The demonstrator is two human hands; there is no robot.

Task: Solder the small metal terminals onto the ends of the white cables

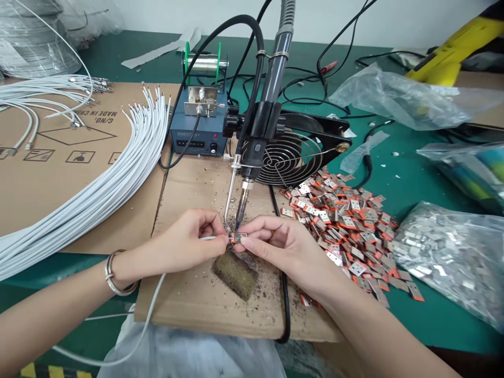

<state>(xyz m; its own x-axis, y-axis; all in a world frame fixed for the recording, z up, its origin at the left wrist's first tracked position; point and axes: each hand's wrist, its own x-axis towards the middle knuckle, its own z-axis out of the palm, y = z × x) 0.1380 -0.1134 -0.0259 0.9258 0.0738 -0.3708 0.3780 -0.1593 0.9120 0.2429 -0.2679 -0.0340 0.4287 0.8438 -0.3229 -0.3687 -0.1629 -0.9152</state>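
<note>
We've got the left hand (197, 236) pinching one white cable (207, 238), the right hand (279, 241) pinching one metal connector (241, 237), both right at the soldering iron (243, 202) tip. Connector looks light, stiff, maybe slick: grip its edges, off the heat. Cable looks springy: hold just behind the end. We count 1 iron, 1 sponge (235, 275), 1 solder spool (205, 65); heaped connectors (348, 231) and bundled cables (118, 189) too many to count

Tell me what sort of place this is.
Probably a cable-assembly workshop, judging by the soldering iron mounted tip-down, the heap of small metal connectors and the thick bundle of white cables.
</note>
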